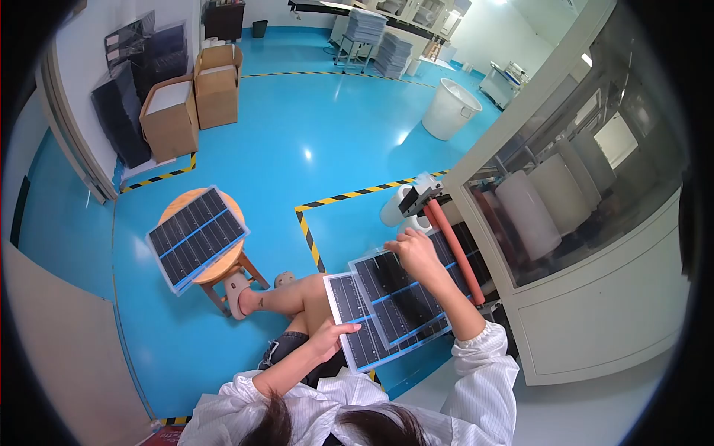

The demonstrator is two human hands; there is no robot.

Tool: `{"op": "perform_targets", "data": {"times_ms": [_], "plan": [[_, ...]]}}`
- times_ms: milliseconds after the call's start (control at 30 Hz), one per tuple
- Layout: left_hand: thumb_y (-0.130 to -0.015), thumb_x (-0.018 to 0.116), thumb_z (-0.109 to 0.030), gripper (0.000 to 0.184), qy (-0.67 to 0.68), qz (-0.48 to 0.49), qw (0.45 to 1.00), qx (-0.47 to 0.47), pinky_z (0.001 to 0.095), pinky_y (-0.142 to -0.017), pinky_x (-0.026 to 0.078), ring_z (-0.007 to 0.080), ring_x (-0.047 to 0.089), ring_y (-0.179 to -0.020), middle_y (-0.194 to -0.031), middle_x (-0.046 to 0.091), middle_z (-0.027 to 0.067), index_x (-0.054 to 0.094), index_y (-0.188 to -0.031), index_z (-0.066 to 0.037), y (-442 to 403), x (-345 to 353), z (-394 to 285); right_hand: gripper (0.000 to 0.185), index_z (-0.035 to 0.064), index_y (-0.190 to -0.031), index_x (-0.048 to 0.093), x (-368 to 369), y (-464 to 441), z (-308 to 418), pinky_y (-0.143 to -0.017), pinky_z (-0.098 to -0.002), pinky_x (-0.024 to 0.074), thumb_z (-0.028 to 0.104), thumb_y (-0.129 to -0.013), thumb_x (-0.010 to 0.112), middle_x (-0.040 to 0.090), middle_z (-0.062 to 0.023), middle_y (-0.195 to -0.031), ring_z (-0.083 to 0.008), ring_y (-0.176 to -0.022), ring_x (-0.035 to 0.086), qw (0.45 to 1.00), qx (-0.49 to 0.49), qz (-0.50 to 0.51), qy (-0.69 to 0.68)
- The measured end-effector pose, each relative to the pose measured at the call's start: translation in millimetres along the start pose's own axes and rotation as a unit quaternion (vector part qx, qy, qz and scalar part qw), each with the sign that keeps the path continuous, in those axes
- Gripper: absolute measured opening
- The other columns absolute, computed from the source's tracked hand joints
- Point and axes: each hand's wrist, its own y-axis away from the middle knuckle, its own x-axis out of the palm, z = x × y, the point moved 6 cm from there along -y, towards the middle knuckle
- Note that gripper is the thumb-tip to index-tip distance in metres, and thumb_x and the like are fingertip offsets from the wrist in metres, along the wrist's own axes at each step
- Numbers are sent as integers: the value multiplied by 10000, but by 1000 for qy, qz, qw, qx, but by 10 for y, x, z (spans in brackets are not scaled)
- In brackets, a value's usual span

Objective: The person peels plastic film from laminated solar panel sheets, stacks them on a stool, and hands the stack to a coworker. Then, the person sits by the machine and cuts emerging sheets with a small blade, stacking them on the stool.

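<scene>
The upper panel (pixel 384 281) is laid askew over the lower panel (pixel 343 296), pinched by the left hand (pixel 327 342); work seems unfinished, though one panel (pixel 197 238) is already set on the stool (pixel 233 257). Its apparent long axis is pointed toward the red roller (pixel 455 249); the right hand's (pixel 416 256) grip cannot be told.

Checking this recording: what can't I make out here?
All in the head view:
- Left hand: fingers beneath the held sheets, hidden by those sheets.
- Right hand: what its fingertips touch, covered by the hand and too small.
- The surface directly under the red roller: covered by the roller.
- Fine marks on the panel on the stool: too small to read.
- Red item: cut off by the bottom edge.
</scene>
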Motion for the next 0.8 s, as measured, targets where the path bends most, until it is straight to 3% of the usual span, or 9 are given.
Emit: {"op": "perform_targets", "data": {"times_ms": [67, 233, 300, 367, 433, 467, 767, 800], "plan": [[-760, 617, -68, 358, 0, 0, 1000, 4, 307, -803, 469, 162, 574, -916, -1004, 574, 69, 500, -1094, -12, 6, -15, -26, 222, 153, -842, 686, -8, 51, -107, -706, -330, 428, 73, -695, 540, 602, -39, -716, -207, -805, 554, 998, 1, -18, 66], [-765, 613, -71, 357, 5, -4, 1000, 5, 307, -797, 470, 158, 573, -920, -1003, 576, 69, 503, -1100, -13, 31, 3, -77, 211, 165, -811, 702, 18, 222, -521, -713, -329, 436, 78, -687, 554, 612, -33, -707, -206, -789, 554, 995, 42, -31, 84], [-768, 590, -28, 422, 8, -31, 999, -11, 339, -866, 441, 199, 556, -989, -1085, 555, 104, 454, -1164, 24, 45, -13, -88, 227, 176, -823, 709, -61, 270, -626, -724, -320, 444, 80, -678, 563, 609, -34, -694, -195, -776, 549, 995, 43, -60, 68], [-776, 589, -39, 419, 11, -27, 1000, -9, 344, -859, 450, 204, 559, -988, -1084, 555, 105, 452, -1167, 25, 23, -19, -68, 232, 179, -824, 712, -49, 293, -712, -733, -308, 448, 83, -674, 565, 603, -33, -674, -188, -772, 542, 995, 52, -40, 80], [-785, 584, -45, 414, 8, -31, 999, -4, 345, -857, 453, 208, 559, -992, -1088, 554, 106, 449, -1170, 22, 14, -44, -75, 236, 174, -830, 711, -52, 284, -670, -731, -298, 449, 82, -670, 564, 594, -32, -675, -191, -775, 539, 995, 27, -52, 86], [-792, 618, -96, 326, 16, -26, 999, 16, 299, -782, 486, 150, 592, -891, -990, 583, 53, 513, -1090, -15, 11, -22, -90, 245, 169, -832, 708, -53, 275, -625, -719, -297, 451, 67, -669, 557, 585, -29, -678, -193, -772, 536, 994, 15, -54, 98], [-790, 628, -103, 334, 9, -15, 1000, 19, 291, -784, 480, 149, 586, -900, -1001, 579, 51, 506, -1092, -28, 27, 60, -121, 295, 122, -876, 690, 13, 189, -299, -671, -330, 465, -6, -651, 549, 573, -64, -676, -226, -740, 542, 999, -16, -43, -6], [-788, 629, -99, 340, 12, -14, 1000, 19, 293, -787, 478, 149, 586, -900, -1010, 576, 52, 504, -1095, -28, 42, 50, -124, 246, 88, -846, 677, 34, 195, -347, -684, -319, 471, -1, -665, 538, 571, -62, -668, -223, -730, 549, 998, -25, -39, 48]]}}
